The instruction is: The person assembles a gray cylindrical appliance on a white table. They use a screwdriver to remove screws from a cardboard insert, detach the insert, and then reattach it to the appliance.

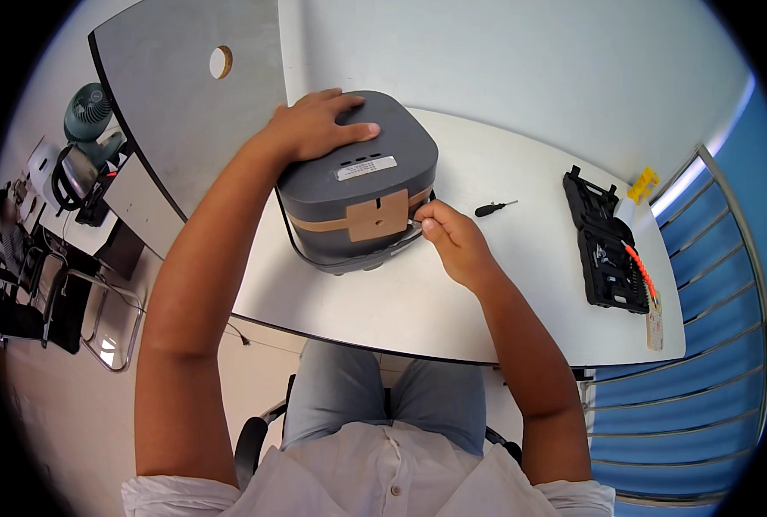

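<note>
A dark grey, rounded box-shaped appliance (418,146) with a tan band and a black handle loop low around it stands on the white table. On its near side is a tan panel (364,221) with a dark slot and a small hole. My left hand (319,125) lies on the appliance's top, fingers spread, beside a white label (366,168). At the panel's right edge my right hand (454,239) is closed in a pinch. A small light, metallic-looking bit shows at its fingertips; the rest is hidden by the fingers.
Right of the appliance lies a black-handled screwdriver (491,208). Farther right are an open black tool case (603,246), an orange flexible shaft (640,269) and a yellow item (644,184). A grey partition (168,86) borders the left; a metal railing (750,258) stands right.
</note>
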`<move>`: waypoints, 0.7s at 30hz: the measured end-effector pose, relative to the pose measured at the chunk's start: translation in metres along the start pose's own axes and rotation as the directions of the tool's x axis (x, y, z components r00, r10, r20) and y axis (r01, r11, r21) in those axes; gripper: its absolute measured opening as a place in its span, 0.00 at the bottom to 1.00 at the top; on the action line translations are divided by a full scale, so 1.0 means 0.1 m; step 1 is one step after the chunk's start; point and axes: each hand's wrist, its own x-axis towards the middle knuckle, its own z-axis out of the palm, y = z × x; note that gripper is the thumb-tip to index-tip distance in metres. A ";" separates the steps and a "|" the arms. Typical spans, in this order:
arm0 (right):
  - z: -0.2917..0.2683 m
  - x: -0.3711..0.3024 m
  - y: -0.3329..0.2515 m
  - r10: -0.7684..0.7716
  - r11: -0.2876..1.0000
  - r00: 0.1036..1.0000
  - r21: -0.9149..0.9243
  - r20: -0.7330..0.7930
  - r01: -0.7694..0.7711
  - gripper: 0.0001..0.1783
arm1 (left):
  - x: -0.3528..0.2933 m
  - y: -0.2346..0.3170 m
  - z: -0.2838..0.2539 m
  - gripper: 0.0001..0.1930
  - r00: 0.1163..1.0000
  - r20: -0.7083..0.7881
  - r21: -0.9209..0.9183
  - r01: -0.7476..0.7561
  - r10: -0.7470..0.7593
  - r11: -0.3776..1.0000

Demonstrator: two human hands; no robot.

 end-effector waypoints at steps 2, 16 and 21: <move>-0.04 0.01 -0.01 0.015 1.000 0.999 0.024 0.038 -0.015 0.10 | 0.00 0.01 0.00 0.42 1.000 -0.004 0.015 0.010 -0.010 1.000; 0.12 -0.26 0.11 0.179 0.911 0.976 0.394 -0.120 -0.118 0.09 | -0.02 0.03 -0.02 0.41 1.000 0.013 0.022 -0.007 0.006 1.000; 0.32 -0.21 0.04 0.163 0.956 0.939 0.283 -0.302 -0.075 0.08 | -0.02 0.05 -0.03 0.42 1.000 0.007 0.026 -0.001 0.000 1.000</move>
